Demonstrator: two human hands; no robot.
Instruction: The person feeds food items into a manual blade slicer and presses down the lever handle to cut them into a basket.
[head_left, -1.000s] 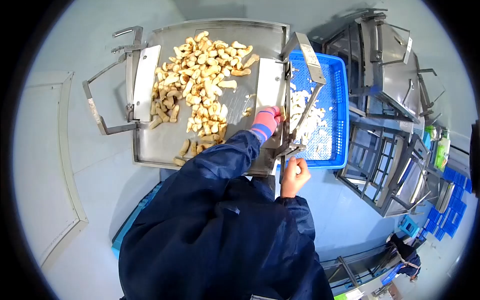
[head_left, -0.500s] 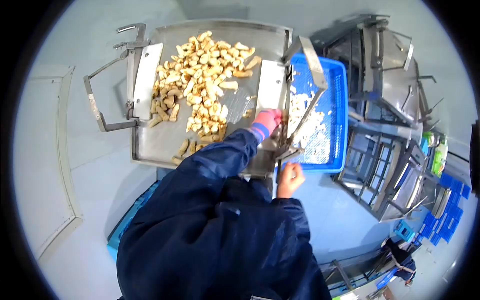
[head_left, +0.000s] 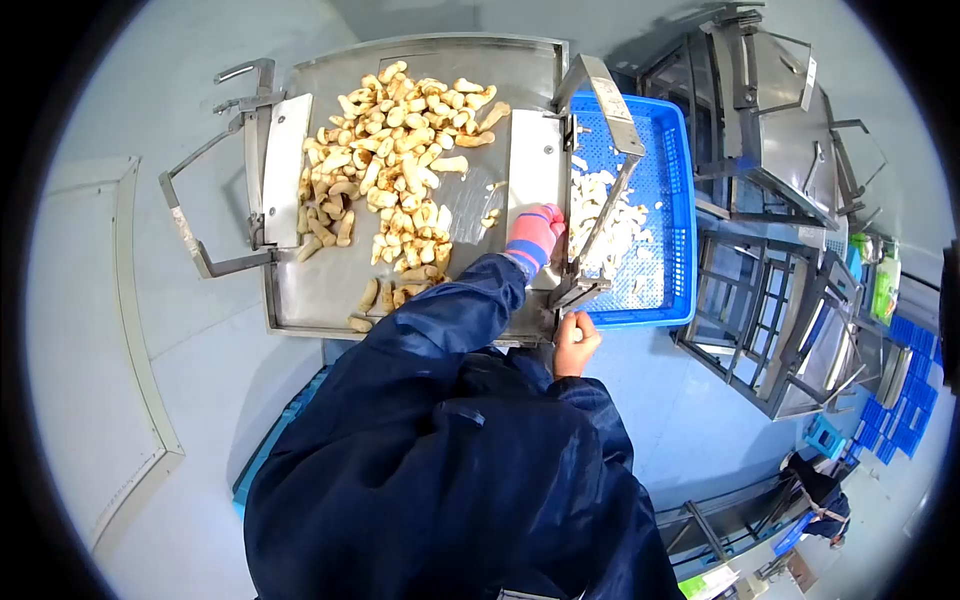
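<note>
My left hand, in a pink glove with a blue band, is closed on the white cutting board, by the cutter's metal edge. What its fingers hold is hidden. My bare right hand is closed around the pale-ended handle at the near end of the metal slicing cutter. Left of my gloved hand, thick-stemmed mushrooms lie heaped on the steel table. White cut pieces lie in the blue crate beyond the cutter.
A second white board with a hinged metal frame stands at the table's left side. More steel cutting tables stand to the right. A teal crate is low at my left. Another person shows at the far lower right.
My right hand has moved up slightly, closer to the cutter's near end. My left hand stays by the cutter edge, a little lower on the board. The whole view has shifted slightly.
</note>
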